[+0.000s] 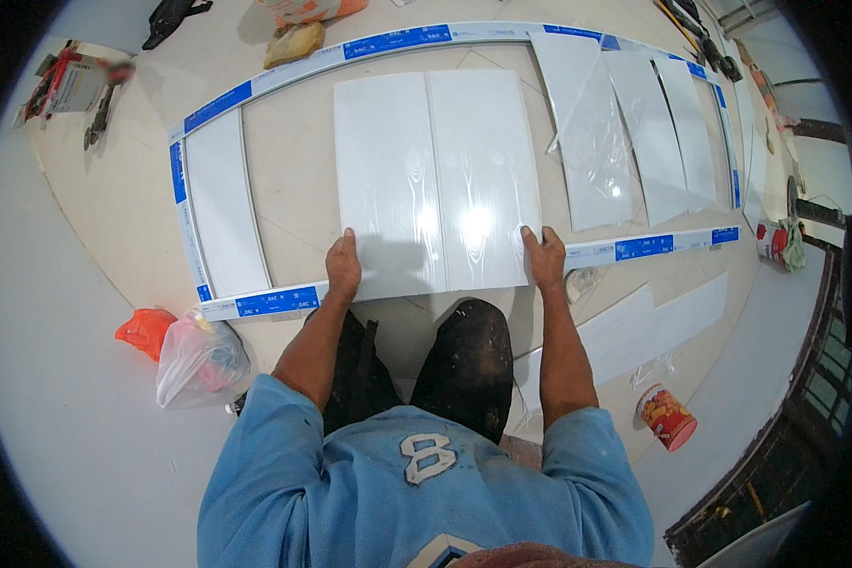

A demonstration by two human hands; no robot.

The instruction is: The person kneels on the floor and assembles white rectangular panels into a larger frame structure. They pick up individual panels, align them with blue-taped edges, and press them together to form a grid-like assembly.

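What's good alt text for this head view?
A person's left hand and right hand hold a glossy white panel with a central seam by its near corners, overlapping a blue-and-white frame on a tiled floor. More white panels lie toward the frame's left and right ends.

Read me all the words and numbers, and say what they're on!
I don't copy out writing, but here's where it is:
Frame: white letters on blue.
Shirt: one big white numeral.
Near tin: small print, too small to read.
Far tin: too blurred.
Top bag: too blurred.
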